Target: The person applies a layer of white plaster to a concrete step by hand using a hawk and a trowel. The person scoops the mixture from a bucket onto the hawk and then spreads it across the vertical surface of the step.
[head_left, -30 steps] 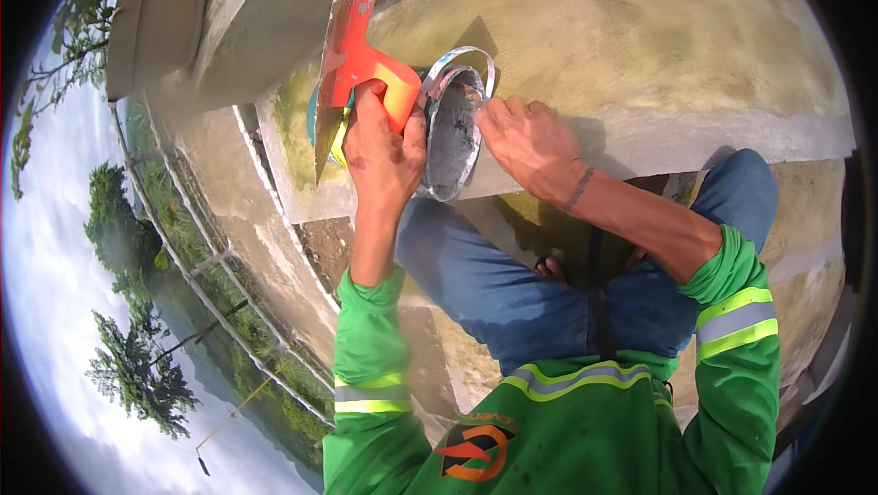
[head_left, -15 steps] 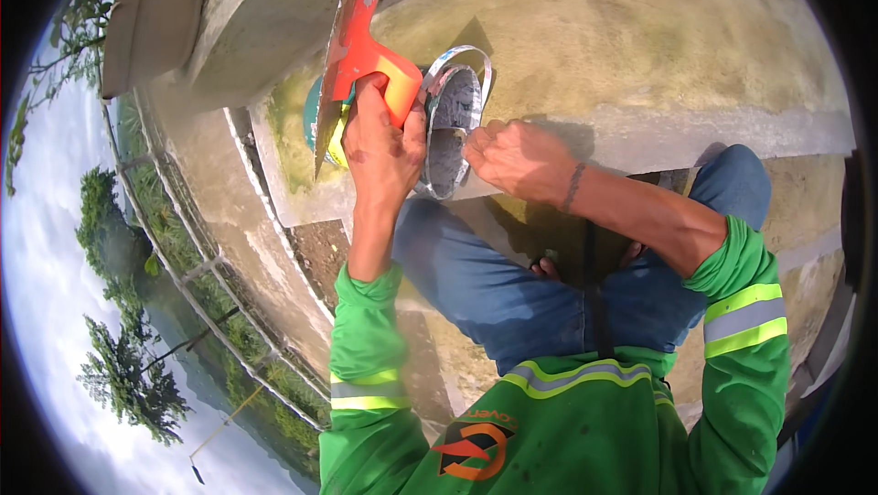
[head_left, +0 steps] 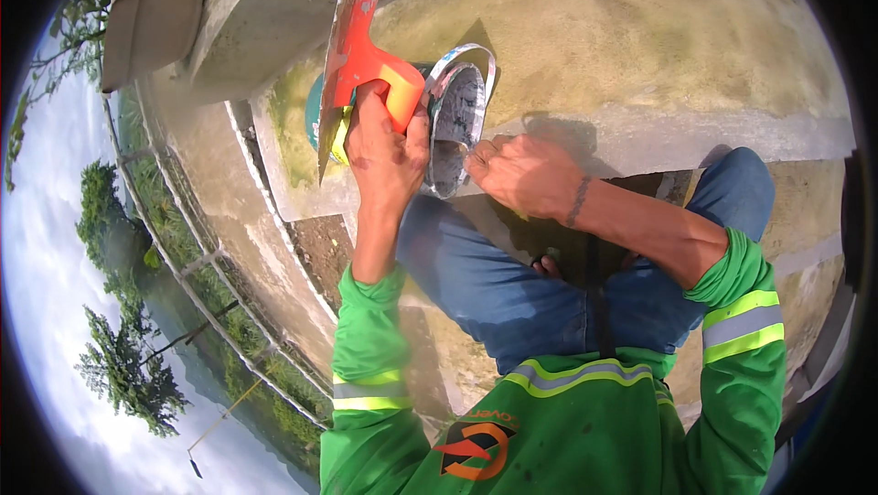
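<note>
My left hand (head_left: pixel 384 158) is closed round the orange handle of a plastering trowel (head_left: pixel 368 60). Its long, worn blade stands on edge, away from me. Just right of that hand, touching or nearly touching its fingers, is a small bucket (head_left: pixel 459 102) tilted with its mouth toward me. Grey-white residue coats the inside, and its pale handle loops over the far side. My right hand (head_left: pixel 523 170) is pinched at the bucket's right rim; whatever its fingers hold is hidden. Behind the trowel blade, a green and yellow rounded object (head_left: pixel 339 134) partly shows.
A stained concrete ledge (head_left: pixel 640 47) stretches across in front of me, above my bent knees. At far left hangs or stands a beige pot (head_left: pixel 153 28) with a plant. A railing (head_left: pixel 197 266) runs down the left side, with trees and sky beyond.
My right hand has dipped slightly toward me at the bucket's rim. The left hand keeps its hold on the trowel, which has hardly moved.
</note>
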